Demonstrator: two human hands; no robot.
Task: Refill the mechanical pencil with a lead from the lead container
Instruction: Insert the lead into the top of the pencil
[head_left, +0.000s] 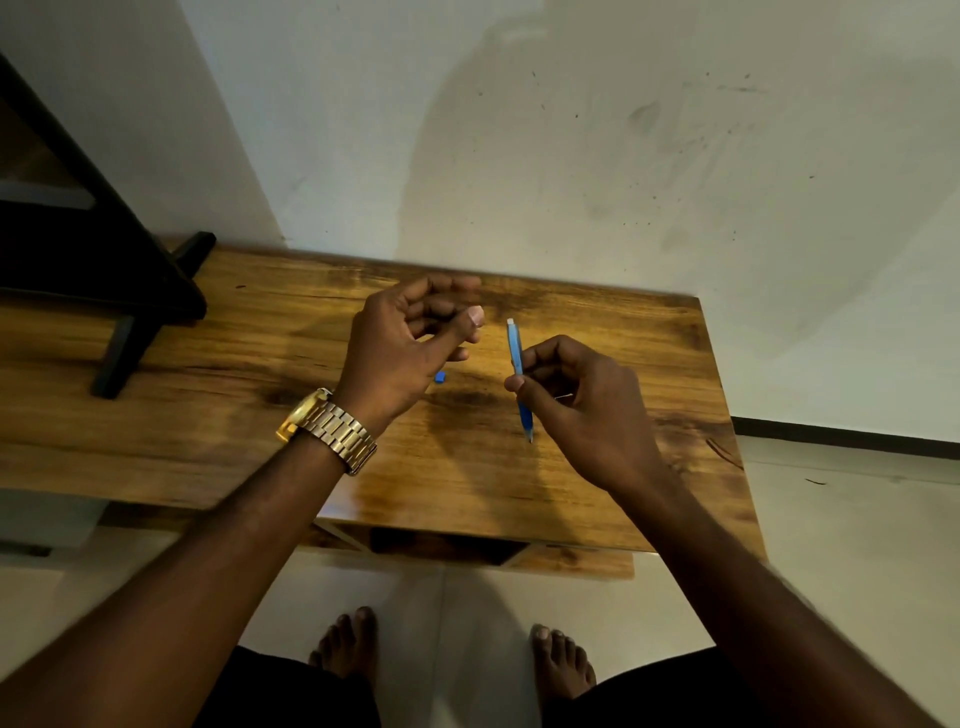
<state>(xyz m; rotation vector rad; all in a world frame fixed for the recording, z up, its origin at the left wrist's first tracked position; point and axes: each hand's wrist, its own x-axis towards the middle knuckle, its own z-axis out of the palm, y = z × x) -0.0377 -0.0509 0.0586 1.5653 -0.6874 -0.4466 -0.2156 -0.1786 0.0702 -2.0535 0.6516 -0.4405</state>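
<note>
At far left we see a black stand (104, 291) resting on the wooden bench (260, 415), which sits against a pale wall. Our left hand (410, 343), a gold watch (327, 423) on its wrist, hovers above the bench with its fingers (467, 317) loosely curled, thumb and fingertips close together; whether anything as thin as a lead is pinched there, we cannot tell. Just below that hand a small blue piece (440, 377), probably the pencil's cap, lies on the wood. Right of it, our right hand (576, 405) holds the blue mechanical pencil (518, 374) nearly upright, thumb and forefinger pinching the barrel at mid-length, white eraser end up and tip pointing down toward the bench. A thin, pale sliver shows by the right palm; it may be a lead, though it is too fine to say. No lead container is in sight.

We judge the pencil is opened and ready for loading. To do this step well, we would keep the barrel steady and vertical, bring the lead in line with the open top, and lower it gently without bending, since such leads snap easily. The cap should stay within reach for closing.
</note>
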